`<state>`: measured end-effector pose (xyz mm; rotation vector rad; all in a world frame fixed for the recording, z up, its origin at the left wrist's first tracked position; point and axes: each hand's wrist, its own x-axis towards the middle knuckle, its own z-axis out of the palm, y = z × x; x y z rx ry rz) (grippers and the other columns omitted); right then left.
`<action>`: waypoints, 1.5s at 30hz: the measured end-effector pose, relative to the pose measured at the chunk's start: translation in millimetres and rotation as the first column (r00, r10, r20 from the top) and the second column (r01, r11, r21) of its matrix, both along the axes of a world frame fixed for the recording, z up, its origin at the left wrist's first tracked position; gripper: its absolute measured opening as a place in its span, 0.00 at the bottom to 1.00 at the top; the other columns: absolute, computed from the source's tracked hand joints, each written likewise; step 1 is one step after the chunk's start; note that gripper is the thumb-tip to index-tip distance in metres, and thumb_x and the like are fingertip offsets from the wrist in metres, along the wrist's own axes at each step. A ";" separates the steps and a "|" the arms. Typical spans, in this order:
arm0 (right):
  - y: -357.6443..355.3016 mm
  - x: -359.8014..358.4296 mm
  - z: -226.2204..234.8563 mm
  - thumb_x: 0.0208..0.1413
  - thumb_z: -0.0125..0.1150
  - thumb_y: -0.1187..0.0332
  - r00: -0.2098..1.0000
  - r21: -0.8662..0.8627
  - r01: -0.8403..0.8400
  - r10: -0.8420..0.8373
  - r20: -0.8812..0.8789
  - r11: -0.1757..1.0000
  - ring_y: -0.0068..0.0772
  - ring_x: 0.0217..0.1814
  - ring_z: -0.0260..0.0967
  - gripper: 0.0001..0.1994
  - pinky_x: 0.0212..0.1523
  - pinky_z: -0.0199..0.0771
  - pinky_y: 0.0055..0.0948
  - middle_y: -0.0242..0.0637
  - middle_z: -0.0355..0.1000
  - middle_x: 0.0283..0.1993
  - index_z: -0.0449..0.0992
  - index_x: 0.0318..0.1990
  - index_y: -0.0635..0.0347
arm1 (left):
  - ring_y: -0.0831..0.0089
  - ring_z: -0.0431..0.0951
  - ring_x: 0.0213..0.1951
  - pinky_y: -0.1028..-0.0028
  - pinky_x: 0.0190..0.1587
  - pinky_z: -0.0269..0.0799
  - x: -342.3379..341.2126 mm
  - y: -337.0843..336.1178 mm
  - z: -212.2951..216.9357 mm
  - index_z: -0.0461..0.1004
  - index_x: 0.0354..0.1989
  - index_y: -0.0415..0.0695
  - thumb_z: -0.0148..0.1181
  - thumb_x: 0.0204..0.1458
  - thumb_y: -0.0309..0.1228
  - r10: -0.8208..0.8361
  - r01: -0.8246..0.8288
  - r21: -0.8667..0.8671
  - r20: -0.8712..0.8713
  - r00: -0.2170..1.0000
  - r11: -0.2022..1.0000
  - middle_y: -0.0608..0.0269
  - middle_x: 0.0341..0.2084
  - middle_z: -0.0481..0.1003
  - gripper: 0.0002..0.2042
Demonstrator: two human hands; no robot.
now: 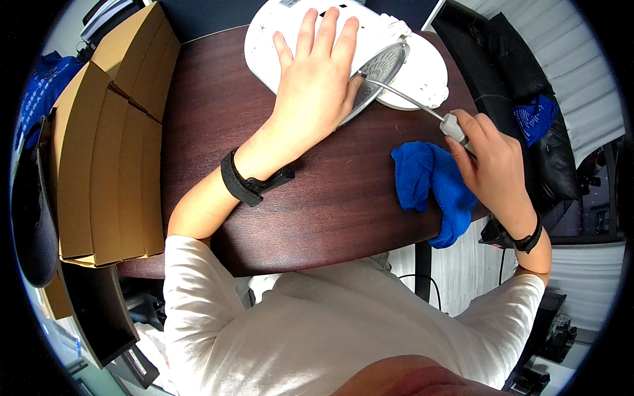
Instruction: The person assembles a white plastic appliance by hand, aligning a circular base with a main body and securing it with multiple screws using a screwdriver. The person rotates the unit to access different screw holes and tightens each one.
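One blue cloth (432, 185) is seen at the near edge of the dark desk (317, 198), just beside the right hand (492, 165). One screwdriver (422, 109) is gripped in that hand, fingers closed around its handle. Its tip is held against one round metal grille (380, 76). Farther off, one white appliance (343, 46) is pressed down by the left hand (317, 79), laid flat with fingers spread. Cardboard boxes (109, 145) are stacked at the left.
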<state>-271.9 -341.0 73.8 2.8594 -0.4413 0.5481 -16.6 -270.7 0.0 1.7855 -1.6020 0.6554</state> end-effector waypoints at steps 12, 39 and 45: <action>2.5 -0.2 9.1 0.51 0.67 0.69 0.999 -0.070 0.033 -0.035 -0.030 0.997 0.36 0.24 0.71 0.17 0.24 0.70 0.30 0.38 0.67 0.31 0.73 0.48 0.61 | 0.47 0.52 0.69 0.34 0.62 0.48 0.6 0.3 3.6 0.57 0.66 0.44 0.66 0.47 0.31 -0.023 0.024 -0.021 0.043 0.999 0.999 0.47 0.66 0.56 0.36; 0.4 -0.2 9.4 0.51 0.67 0.69 0.999 -0.085 0.022 -0.026 -0.043 0.996 0.34 0.26 0.71 0.17 0.24 0.70 0.28 0.37 0.67 0.32 0.73 0.49 0.61 | 0.47 0.52 0.69 0.34 0.62 0.47 -1.0 -0.3 1.3 0.57 0.66 0.44 0.66 0.49 0.32 0.000 0.000 -0.008 -0.006 1.000 1.000 0.48 0.65 0.56 0.35; 2.6 1.8 11.6 0.51 0.67 0.68 0.997 -0.143 0.038 -0.047 -0.055 0.989 0.33 0.28 0.72 0.17 0.26 0.71 0.28 0.36 0.66 0.32 0.73 0.49 0.60 | 0.47 0.52 0.69 0.33 0.62 0.48 -1.0 0.0 1.2 0.57 0.66 0.44 0.66 0.48 0.32 -0.004 0.004 -0.012 -0.013 1.000 1.000 0.48 0.65 0.57 0.35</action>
